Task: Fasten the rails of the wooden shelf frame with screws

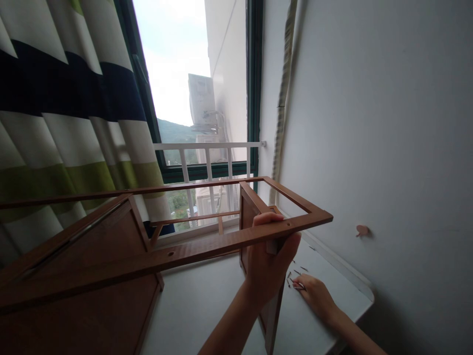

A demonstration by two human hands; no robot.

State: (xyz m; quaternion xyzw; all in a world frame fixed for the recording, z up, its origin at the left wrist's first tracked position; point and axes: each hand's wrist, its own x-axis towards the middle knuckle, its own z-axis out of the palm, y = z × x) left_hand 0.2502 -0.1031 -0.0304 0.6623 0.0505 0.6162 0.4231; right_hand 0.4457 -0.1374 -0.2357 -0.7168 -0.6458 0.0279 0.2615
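Observation:
My left hand (269, 264) is closed around the front rail and an upright panel of a brown wooden shelf frame (177, 254), near its right corner. The frame lies tipped on a white table (207, 301), with its open top rails reaching toward the window. My right hand (314, 295) rests low on the table to the right of the frame. Its fingers are drawn together with the tips pinching one of several small dark screws (297, 276) scattered there.
A striped curtain (62, 108) hangs at the left. The window (192, 98) has a white guard rail (210, 146). A plain wall (388, 123) with a small peg (362, 230) runs along the table's right edge (354, 276).

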